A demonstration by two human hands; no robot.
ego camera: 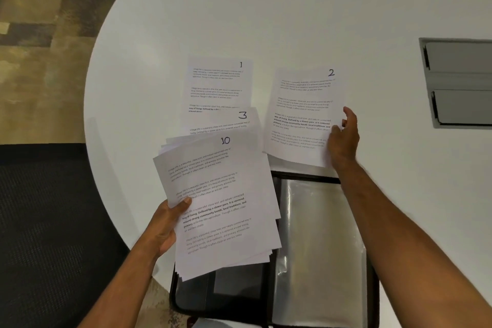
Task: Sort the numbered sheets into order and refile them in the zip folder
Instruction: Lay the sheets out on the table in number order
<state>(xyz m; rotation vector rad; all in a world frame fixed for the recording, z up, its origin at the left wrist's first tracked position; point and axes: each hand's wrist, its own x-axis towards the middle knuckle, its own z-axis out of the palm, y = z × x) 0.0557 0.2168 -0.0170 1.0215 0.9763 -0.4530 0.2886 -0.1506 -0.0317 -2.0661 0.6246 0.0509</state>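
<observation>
My left hand [166, 224] grips a fanned stack of printed sheets [221, 210] by its left edge, thumb on top; the top sheet is marked 10. Sheet 1 [219, 82] lies flat on the white table. Sheet 3 [226, 121] overlaps its lower part and is partly hidden under the stack. Sheet 2 [303, 114] lies to the right, its lower edge slightly raised. My right hand [343, 136] holds sheet 2 at its right edge. The black zip folder [319, 247] lies open at the near table edge, clear plastic sleeves showing.
The round white table [266, 8] has a grey recessed hatch [458, 82] at the right. A dark mesh chair [45, 221] stands at the left, over patterned carpet [45, 0].
</observation>
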